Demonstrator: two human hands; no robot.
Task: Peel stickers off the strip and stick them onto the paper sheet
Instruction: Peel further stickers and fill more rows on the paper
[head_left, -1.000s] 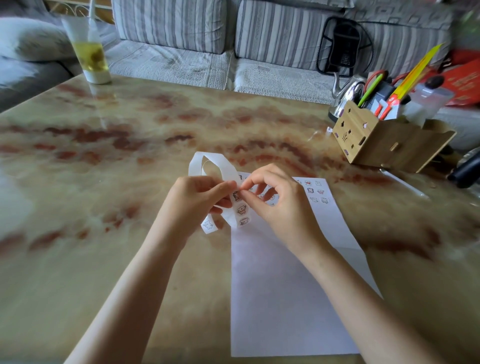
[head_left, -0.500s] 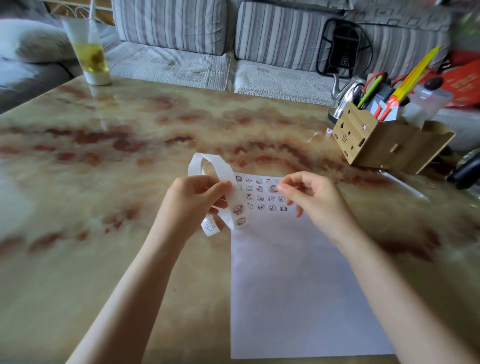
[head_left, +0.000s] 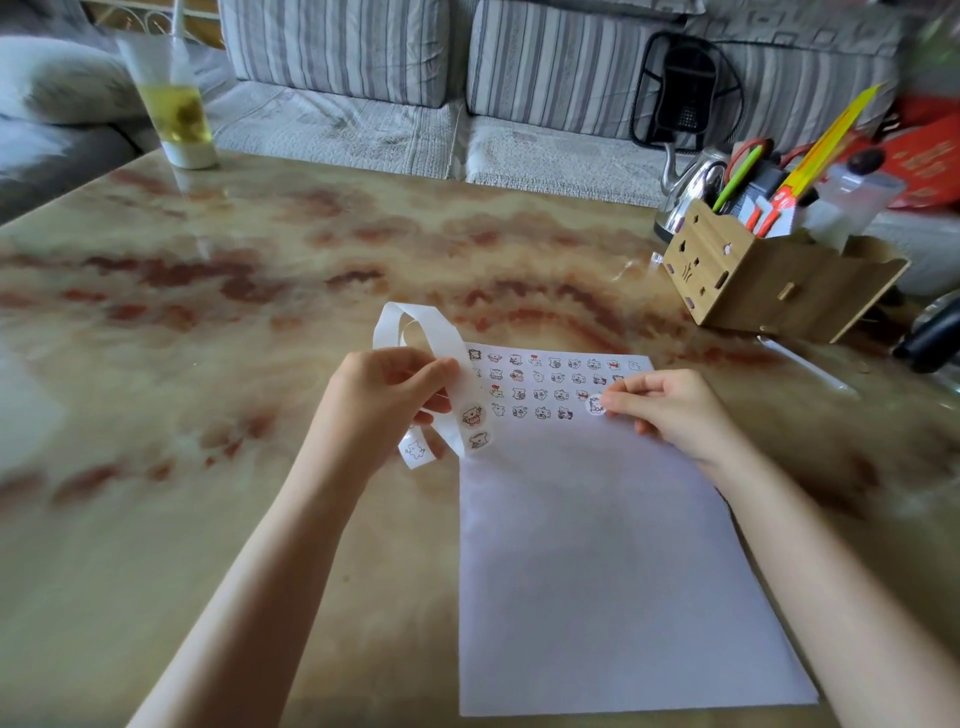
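A white paper sheet (head_left: 613, 561) lies on the marble table, with several rows of small cartoon stickers along its far end. My left hand (head_left: 384, 400) pinches a looping white sticker strip (head_left: 447, 353) just left of the sheet; two stickers still show near the strip's lower end. My right hand (head_left: 670, 410) holds a round sticker (head_left: 595, 405) at its fingertips, down at the right end of the lowest sticker row on the sheet. Whether the sticker touches the paper I cannot tell.
A wooden desk organiser (head_left: 769, 280) with pens and scissors stands at the right, a metal kettle (head_left: 691, 192) behind it. A tall glass of yellow drink (head_left: 176, 119) is at the far left. A striped sofa (head_left: 415, 78) lines the table's far edge.
My right hand pulled away from the strip with a sticker and moved right and down across the sheet to the lowest row's right end. My left hand stayed holding the strip.
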